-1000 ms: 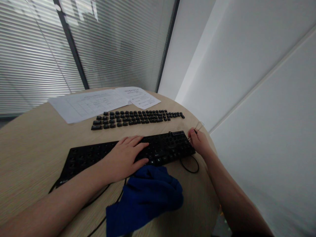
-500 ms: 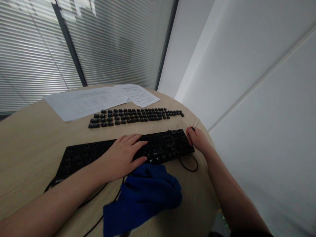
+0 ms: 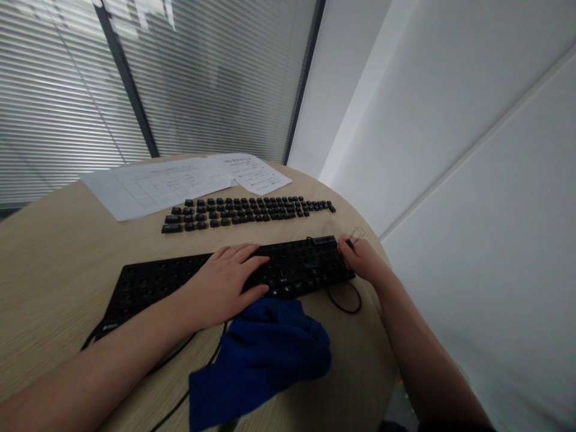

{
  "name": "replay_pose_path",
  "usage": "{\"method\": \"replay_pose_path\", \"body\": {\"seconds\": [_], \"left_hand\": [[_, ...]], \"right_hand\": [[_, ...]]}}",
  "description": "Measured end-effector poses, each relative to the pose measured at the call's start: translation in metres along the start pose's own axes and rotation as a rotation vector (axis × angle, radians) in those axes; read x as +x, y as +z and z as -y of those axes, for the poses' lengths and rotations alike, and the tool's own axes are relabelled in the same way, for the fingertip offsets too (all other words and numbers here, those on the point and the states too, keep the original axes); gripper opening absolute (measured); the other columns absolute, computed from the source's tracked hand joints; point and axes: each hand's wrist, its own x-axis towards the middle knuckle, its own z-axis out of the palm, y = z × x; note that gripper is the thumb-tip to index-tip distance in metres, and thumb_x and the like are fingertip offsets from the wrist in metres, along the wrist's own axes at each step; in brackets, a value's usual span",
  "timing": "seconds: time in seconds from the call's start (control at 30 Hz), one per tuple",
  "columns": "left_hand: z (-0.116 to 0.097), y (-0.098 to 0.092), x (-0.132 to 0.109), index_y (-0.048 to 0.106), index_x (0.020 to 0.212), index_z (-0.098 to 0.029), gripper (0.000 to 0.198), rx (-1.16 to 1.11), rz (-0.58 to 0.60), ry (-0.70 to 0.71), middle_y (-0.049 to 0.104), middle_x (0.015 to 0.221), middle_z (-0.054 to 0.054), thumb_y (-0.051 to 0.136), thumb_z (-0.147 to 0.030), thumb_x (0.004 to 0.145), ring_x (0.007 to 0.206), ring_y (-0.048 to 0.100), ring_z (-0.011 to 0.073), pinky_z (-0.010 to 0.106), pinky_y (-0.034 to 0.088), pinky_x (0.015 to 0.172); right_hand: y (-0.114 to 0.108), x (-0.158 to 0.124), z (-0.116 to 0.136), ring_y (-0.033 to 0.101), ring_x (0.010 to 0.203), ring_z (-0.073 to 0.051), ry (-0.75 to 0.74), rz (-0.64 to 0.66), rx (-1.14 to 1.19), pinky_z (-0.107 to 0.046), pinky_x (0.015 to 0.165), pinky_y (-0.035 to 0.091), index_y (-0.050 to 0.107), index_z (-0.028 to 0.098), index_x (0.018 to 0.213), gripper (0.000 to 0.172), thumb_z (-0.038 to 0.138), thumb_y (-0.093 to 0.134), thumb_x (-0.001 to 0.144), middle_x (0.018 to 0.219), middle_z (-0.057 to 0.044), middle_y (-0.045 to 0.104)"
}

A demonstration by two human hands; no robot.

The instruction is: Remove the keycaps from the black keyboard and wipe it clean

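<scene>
Blue cloth [image 3: 261, 354] lies crumpled nearest you, touching the front edge of the keyboard [image 3: 297, 267], with the black cable [image 3: 344, 303] looping out beside it on the right. Your left hand [image 3: 220, 282] lies flat, palm down, fingers loose over the middle of the board, resting on it and gripping nothing.

The keyboard, most of its caps off, has its long axis running left to right across you, with the right end a little farther away. At that end's far corner your right hand [image 3: 362, 261] pinches a wire keycap puller [image 3: 357, 234] between thumb and fingertips. Its thin loops point up and away to the right, off the board. A few caps seem to remain along the front right, nearer this hand than the left.

Beyond, the removed keycaps [image 3: 247, 211] lie in rows parallel to the board, then printed sheets [image 3: 162, 186] on the wooden table [image 3: 54, 258].
</scene>
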Motion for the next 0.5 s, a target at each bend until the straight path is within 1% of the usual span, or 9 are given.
{"method": "replay_pose_path", "body": {"seconds": [0.1,0.2,0.27,0.33,0.5], "left_hand": [[0.0,0.0,0.001,0.063,0.14,-0.021,0.057,-0.001,0.01,-0.008,0.053,0.154,0.016,0.054,-0.055,0.095,0.141,0.05,0.0369,0.054,0.036,0.118],[0.0,0.0,0.001,0.063,0.14,-0.021,0.058,0.013,0.025,-0.016,0.052,0.155,0.016,0.055,-0.055,0.094,0.142,0.049,0.0368,0.054,0.036,0.119],[0.0,-0.001,0.001,0.063,0.141,-0.021,0.058,0.012,0.021,-0.013,0.052,0.155,0.016,0.055,-0.055,0.094,0.142,0.049,0.0369,0.054,0.036,0.119],[0.0,0.0,0.0,0.063,0.14,-0.021,0.057,0.006,0.012,-0.005,0.053,0.155,0.016,0.056,-0.054,0.095,0.142,0.05,0.0368,0.053,0.036,0.119],[0.0,0.0,0.0,0.064,0.138,-0.022,0.055,-0.004,-0.006,-0.002,0.054,0.153,0.016,0.056,-0.054,0.094,0.141,0.05,0.0371,0.055,0.036,0.118]], "right_hand": [[0.002,0.0,-0.006,0.05,0.047,-0.017,0.056,-0.03,0.08,-0.028,0.049,0.036,0.048,0.025,0.071,0.03,0.042,0.044,0.096,0.049,0.002,0.053],[0.004,0.001,-0.011,0.051,0.044,-0.016,0.12,-0.135,0.271,-0.027,0.047,0.037,0.046,0.026,0.072,0.033,0.045,0.039,0.098,0.045,0.004,0.048],[0.005,0.001,-0.012,0.051,0.042,-0.016,0.133,-0.189,0.366,-0.027,0.046,0.038,0.045,0.026,0.074,0.034,0.047,0.037,0.099,0.045,0.006,0.045],[0.005,0.002,-0.012,0.051,0.042,-0.016,0.124,-0.181,0.366,-0.027,0.046,0.038,0.046,0.025,0.073,0.035,0.047,0.038,0.099,0.045,0.006,0.046],[0.007,0.004,-0.018,0.049,0.046,-0.016,0.092,-0.134,0.247,-0.027,0.047,0.037,0.047,0.025,0.071,0.035,0.047,0.041,0.098,0.05,0.004,0.049]]}}
